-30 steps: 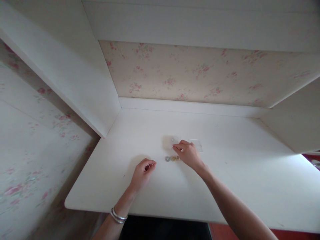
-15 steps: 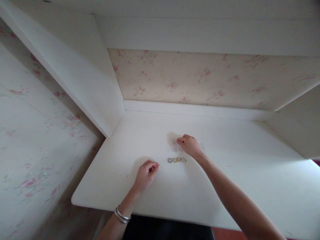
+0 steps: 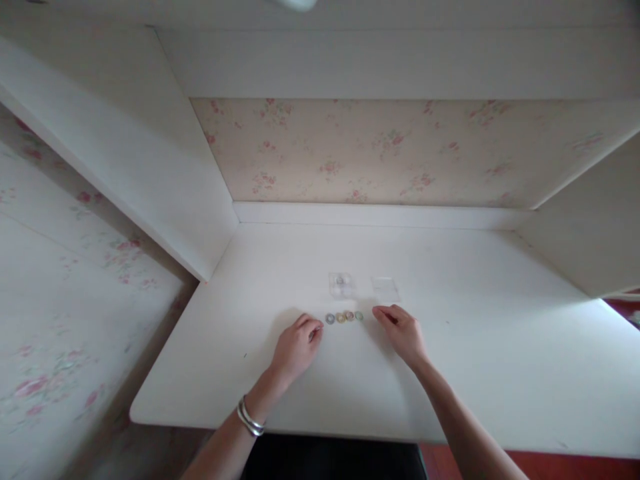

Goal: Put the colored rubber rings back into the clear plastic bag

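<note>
Several small rings or tape rolls lie in a row on the white desk: a grey ring (image 3: pixel 330 319), a yellow ring (image 3: pixel 341 318), a pinkish ring (image 3: pixel 349 316) and a green ring (image 3: pixel 359 315). My left hand (image 3: pixel 296 343) rests just left of the grey one, fingers curled together; whatever they may hold is hidden. To the right of the green ring, my right hand (image 3: pixel 401 331) is closed, thumb and fingertips together, with nothing visible in them. Behind the row sits a clear plastic box (image 3: pixel 342 293) with a small item inside. A flat clear piece (image 3: pixel 385 289), like a lid, lies beside it.
The white desk (image 3: pixel 475 380) has a side panel (image 3: pixel 195 227) at left, a low back ledge (image 3: pixel 380 215) and an overhead shelf (image 3: pixel 400 63). Floral wallpaper (image 3: pixel 370 153) covers the wall behind. A dark seat (image 3: pixel 330 460) shows below the front edge.
My right hand has moved back toward me from over the clear box, leaving the box and flat piece uncovered. My left hand is closer to the grey ring. The view has shifted slightly.
</note>
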`<state>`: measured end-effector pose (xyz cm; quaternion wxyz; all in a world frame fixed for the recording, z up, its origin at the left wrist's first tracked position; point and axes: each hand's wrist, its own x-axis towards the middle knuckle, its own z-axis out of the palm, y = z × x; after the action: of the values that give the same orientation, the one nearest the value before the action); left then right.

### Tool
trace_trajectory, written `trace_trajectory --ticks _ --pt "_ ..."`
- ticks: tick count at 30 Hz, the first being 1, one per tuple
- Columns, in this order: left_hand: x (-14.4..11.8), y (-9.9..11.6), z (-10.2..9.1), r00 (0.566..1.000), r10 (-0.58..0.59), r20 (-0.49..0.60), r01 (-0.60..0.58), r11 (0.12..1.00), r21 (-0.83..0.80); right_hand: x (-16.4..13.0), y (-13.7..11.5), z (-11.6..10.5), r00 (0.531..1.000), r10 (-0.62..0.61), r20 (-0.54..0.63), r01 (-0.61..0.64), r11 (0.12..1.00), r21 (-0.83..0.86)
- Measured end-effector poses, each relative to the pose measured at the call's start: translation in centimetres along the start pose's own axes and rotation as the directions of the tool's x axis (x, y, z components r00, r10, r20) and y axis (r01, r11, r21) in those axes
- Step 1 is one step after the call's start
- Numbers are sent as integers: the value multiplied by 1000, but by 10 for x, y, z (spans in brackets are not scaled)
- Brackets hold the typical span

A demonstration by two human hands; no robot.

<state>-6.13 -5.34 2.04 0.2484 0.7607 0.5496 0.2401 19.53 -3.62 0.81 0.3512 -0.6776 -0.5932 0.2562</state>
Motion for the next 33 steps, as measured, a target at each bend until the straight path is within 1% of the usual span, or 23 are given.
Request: trace_trajectory --ticks 3,6,11,16,21,24,26,29,31,33 --pt "7 2 4 999 39 35 -43 993 107 -22 12 -1 998 58 -19 -57 998 33" --pt "14 3 8 997 59 57 -68 981 181 -32 14 -1 998 53 -39 -52 998 19" --pt "22 5 13 995 74 67 -88 968 236 -29 10 1 1000 -1 -2 1 999 -35" --pt "24 8 16 995 69 79 -87 961 263 -27 13 2 1000 -19 -14 19 999 -34" --pt "22 8 17 995 70 67 -83 972 219 -29 13 1 1000 -23 -16 22 999 -31" --pt "22 6 18 995 80 53 -87 986 140 -28 13 1 999 -43 -17 43 999 -31" --pt "22 4 19 996 90 18 -91 994 60 -28 14 1 999 -51 -12 50 998 -29" --pt "26 2 17 994 92 -61 -95 994 -53 -28 15 0 999 -54 -7 53 998 -30" --pt "31 2 14 991 81 -104 -91 991 -97 -28 16 0 999 -52 -8 52 998 -26" --pt "40 5 8 989 78 -125 -91 990 -104 -28 16 0 999 -50 -11 49 999 -19"
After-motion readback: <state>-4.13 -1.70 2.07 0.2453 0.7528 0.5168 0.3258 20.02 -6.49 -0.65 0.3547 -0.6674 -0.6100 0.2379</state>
